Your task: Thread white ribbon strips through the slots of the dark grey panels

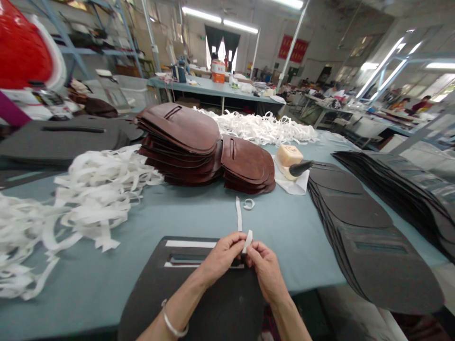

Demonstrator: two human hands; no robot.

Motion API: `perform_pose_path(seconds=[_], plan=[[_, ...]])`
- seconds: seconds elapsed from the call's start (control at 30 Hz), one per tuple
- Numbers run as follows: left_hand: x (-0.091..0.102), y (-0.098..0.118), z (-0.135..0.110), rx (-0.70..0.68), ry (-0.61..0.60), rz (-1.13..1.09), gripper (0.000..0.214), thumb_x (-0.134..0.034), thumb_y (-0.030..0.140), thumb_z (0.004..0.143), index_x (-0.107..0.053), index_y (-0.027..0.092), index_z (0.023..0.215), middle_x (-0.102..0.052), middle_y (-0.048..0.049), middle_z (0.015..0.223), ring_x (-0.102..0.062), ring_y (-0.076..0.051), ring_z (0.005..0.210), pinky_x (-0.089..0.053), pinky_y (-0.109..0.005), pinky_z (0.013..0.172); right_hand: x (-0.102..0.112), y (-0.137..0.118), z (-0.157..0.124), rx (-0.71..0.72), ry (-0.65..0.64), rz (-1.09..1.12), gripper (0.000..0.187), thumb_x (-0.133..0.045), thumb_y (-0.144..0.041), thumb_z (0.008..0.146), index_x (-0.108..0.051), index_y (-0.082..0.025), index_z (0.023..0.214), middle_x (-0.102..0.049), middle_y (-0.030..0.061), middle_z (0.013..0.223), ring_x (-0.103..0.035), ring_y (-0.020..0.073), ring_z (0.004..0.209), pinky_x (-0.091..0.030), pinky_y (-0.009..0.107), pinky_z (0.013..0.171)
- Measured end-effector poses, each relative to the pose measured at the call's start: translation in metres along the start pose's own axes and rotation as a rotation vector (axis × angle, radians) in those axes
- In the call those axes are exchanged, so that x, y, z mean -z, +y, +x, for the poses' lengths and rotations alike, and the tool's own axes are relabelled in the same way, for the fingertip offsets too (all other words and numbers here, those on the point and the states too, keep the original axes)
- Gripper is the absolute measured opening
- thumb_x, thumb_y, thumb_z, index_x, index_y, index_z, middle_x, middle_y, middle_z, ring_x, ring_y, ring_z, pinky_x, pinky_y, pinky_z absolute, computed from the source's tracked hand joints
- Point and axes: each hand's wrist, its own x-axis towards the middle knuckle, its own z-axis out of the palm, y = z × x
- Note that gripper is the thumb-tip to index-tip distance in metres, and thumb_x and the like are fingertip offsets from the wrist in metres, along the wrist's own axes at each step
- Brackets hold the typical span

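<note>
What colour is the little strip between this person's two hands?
The strip is white; it shows in the head view, the only one.

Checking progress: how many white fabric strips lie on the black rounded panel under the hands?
2: one strip near the panel's far edge, another strip along the long slot's near edge; left hand may hide more.

Looks matt and smooth on the black panel [220,303], dull and tape-like on the white strip [248,240]. Seems softly glossy and leather-like on the taller brown stack [190,128], cloth-like and matt on the blue-green tabletop [185,213], metallic and shiny on the bangle [168,323].
</note>
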Motion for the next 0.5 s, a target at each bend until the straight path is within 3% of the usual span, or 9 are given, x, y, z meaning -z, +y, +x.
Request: perform_pose_path(seconds=[0.2,0.37,0.5], plan=[[0.005,-0.002,-0.009,0.01,-0.065,-0.017,0.03,-0.052,0.045,0.086,-0.06,0.016,0.093,-0.056,-0.0009,0.081,-0.046,-0.011,0.069,-0.036,-0.02,0.062,-0.006,0.01,-0.003,0.005,0.054,0.016,0.032,-0.069,-0.043,0.075,-0.053,-0.019,0.062,-0.048,-0.0043,0.058,-0.04,0.0096,0.057,-0.032,0.024,0.057],[0.005,-0.002,-0.022,0.031,-0.132,0.01,0.024,-0.047,0.039,0.089,-0.056,0.017,0.089,-0.055,0.0008,0.077,-0.044,-0.01,0.066,-0.033,-0.02,0.06,-0.003,0.007,-0.008,0.007,-0.026,0.049,0.028,-0.065,-0.042,0.081,-0.061,-0.021,0.098,-0.052,-0.0041,0.067,-0.041,0.009,0.057,-0.034,0.023,0.056],[0.003,-0.005,-0.038,0.043,-0.124,0.164,0.026,-0.042,0.039,0.091,-0.057,0.018,0.088,-0.053,0.0015,0.075,-0.043,-0.01,0.064,-0.034,-0.022,0.059,-0.001,0.003,-0.015,0.011,-0.123,-0.036,0.021,-0.07,-0.038,0.078,-0.065,-0.019,0.085,-0.055,-0.0014,0.071,-0.045,0.0104,0.062,-0.037,0.024,0.06]])
